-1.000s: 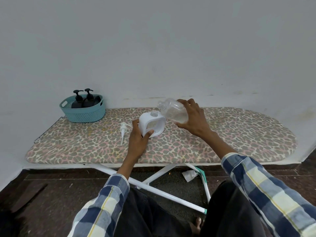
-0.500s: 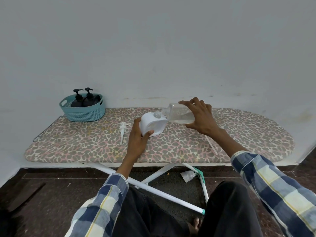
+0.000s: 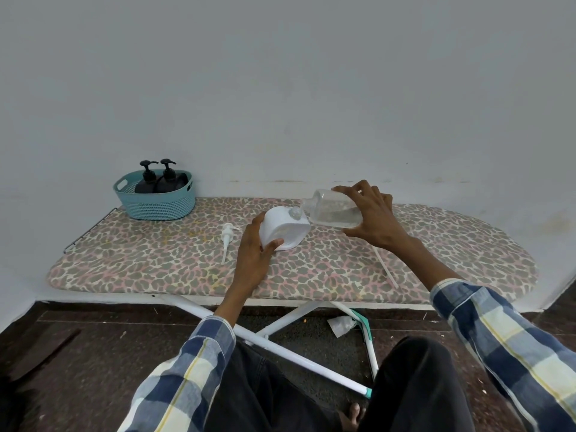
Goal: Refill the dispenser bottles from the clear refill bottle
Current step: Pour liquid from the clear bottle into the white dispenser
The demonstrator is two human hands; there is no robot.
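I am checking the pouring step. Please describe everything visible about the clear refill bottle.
The clear refill bottle looks like transparent plastic, uncapped, with a little clear liquid inside. It lies tipped nearly sideways above the ironing board, its neck at the opening of the white dispenser bottle. The right hand grips its base end.

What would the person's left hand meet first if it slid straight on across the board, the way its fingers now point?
The left hand already grips the white dispenser bottle, so that comes first. Beyond it probably lies the clear refill bottle, tilted in the right hand, though depth is unclear.
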